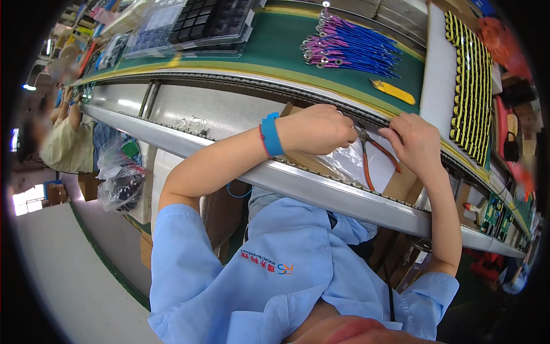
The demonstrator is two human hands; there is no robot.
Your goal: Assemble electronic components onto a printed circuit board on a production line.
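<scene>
My left hand (pixel 319 129) is closed over the inner edge of the conveyor's far rail, its fingers curled together. Whatever they may pinch is hidden from view. To its right, my right hand (pixel 417 144) bends its fingers at the same rail, the thumb close to the index finger; anything between them is too small to make out. Between and below the hands lie pliers (pixel 365 165) with orange-red handles, apart from both. They rest on a clear plastic bag (pixel 345 162) in a cardboard box (pixel 398 186) inside the conveyor frame.
Beyond the rail, a green mat (pixel 281 43) bears blue wires (pixel 366 49) with pink sleeves and ring terminals, a yellow utility knife (pixel 393 92) and black trays (pixel 200 26). Yellow-and-black strips (pixel 470 86) stand right. The near metal rail (pixel 344 198) crosses before me. Another person (pixel 66 146) is far left.
</scene>
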